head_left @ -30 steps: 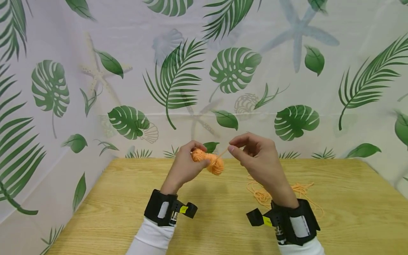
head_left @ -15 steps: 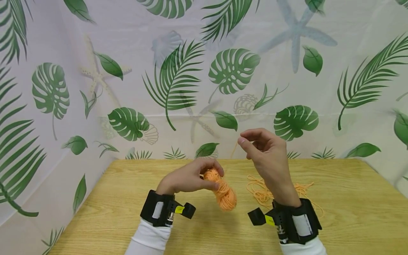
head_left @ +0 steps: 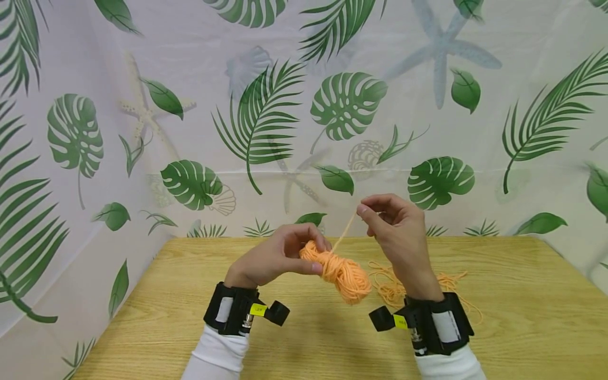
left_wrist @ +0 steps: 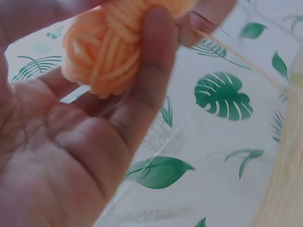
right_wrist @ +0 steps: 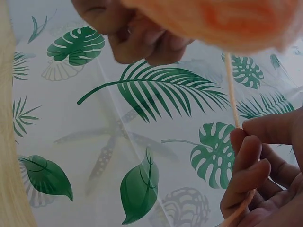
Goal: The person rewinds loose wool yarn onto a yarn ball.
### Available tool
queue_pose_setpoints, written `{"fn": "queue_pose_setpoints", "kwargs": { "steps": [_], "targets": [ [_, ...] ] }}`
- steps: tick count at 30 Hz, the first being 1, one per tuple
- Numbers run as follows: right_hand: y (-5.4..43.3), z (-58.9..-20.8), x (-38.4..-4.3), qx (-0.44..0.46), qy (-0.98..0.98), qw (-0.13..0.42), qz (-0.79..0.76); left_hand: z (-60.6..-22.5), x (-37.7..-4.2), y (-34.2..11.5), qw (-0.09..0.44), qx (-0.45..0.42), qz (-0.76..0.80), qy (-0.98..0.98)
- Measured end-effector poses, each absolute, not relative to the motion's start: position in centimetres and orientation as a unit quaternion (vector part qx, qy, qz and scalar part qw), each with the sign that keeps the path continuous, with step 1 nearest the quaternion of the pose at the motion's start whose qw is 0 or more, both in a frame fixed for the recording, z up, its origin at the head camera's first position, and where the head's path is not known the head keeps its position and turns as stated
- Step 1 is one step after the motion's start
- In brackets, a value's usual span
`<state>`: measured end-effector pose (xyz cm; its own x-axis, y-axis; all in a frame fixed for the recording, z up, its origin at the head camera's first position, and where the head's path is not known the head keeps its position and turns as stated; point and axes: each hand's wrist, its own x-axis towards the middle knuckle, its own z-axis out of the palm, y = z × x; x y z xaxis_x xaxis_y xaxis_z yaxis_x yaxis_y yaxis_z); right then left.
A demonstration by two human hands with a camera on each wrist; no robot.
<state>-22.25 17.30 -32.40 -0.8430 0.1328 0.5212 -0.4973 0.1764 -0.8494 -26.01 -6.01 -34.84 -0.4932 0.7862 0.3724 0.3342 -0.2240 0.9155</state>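
Observation:
An orange yarn bundle [head_left: 349,278], pinched at its waist, hangs tilted down to the right above the table. My left hand [head_left: 277,253] grips its upper left end between thumb and fingers; the left wrist view shows that wound end of the yarn bundle [left_wrist: 102,56] against the fingers. From the bundle a taut strand [head_left: 345,232] rises to my right hand [head_left: 399,232], whose thumb and forefinger pinch it. In the right wrist view the strand [right_wrist: 232,94] passes the fingertips and runs on through the curled fingers of the right hand [right_wrist: 260,175].
A loose tangle of orange yarn [head_left: 389,287] lies on the wooden table [head_left: 190,316], partly behind my right forearm. A leaf-printed sheet [head_left: 285,105] stands behind the table and along its left side. Black camera straps [head_left: 230,310] wrap both wrists.
The bundle has come lower and right, its lower end swinging rightward and then up a little. My right hand has moved right and slightly up, drawing the strand longer.

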Motion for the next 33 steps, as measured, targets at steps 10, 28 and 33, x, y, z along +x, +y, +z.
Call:
{"fn": "queue_pose_setpoints", "kwargs": {
  "steps": [10, 28, 33],
  "targets": [
    [17.2, -33.1, -22.9, 0.148, -0.758, 0.175, 0.610, -34.8, -26.1, -6.0, 0.115, 0.402, 0.760, 0.497],
    [16.1, -32.0, -21.5, 0.258, -0.840, 0.117, 0.463, -34.8, -26.4, -4.4, -0.101, 0.179, 0.774, 0.599],
    [16.1, -31.6, -21.0, 0.253, -0.838, 0.140, 0.463, -35.2, -26.3, -4.4, -0.139, 0.176, 0.703, 0.675]
  ]
}}
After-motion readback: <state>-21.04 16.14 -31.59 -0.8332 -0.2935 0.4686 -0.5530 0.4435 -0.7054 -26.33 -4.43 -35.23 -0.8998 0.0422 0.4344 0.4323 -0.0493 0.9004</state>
